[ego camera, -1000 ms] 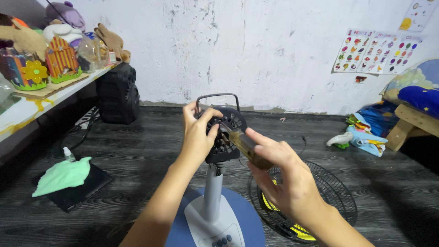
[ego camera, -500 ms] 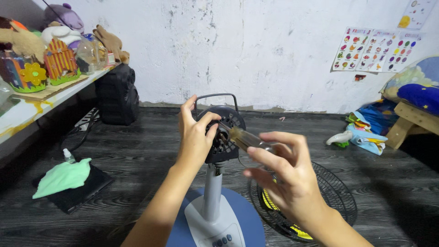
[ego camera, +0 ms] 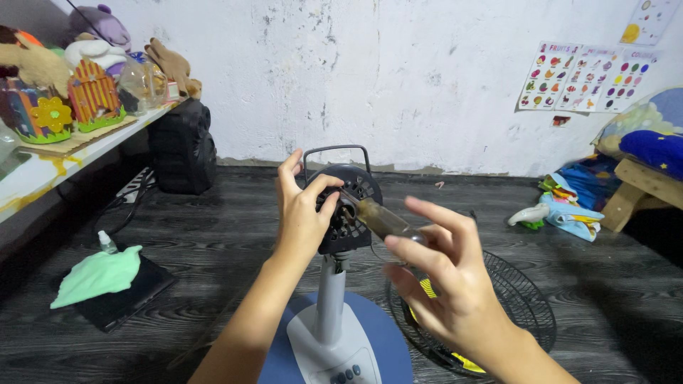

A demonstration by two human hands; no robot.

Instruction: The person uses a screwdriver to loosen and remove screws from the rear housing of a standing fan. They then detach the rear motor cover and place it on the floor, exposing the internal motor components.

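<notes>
A stand fan's black motor housing [ego camera: 353, 206] sits atop a grey pole [ego camera: 330, 302] on a blue and grey base [ego camera: 384, 341]. My left hand [ego camera: 302, 213] grips the housing's left side, fingers curled over its front. My right hand [ego camera: 441, 277] holds a screwdriver by its translucent brownish handle [ego camera: 384, 219]; the shaft points left into the housing's centre. A thin wire handle [ego camera: 336, 151] arches over the housing.
A black wire fan guard [ego camera: 530, 309] lies on the dark wood floor to the right, yellow blades showing under it. A green cloth [ego camera: 99, 274] on a black pad lies left. A shelf [ego camera: 43, 174] with toys runs along the left; a black backpack [ego camera: 183, 149] stands by the wall.
My right hand has loosened and spread its fingers around the screwdriver handle, shifting slightly right. My left hand stays on the motor housing.
</notes>
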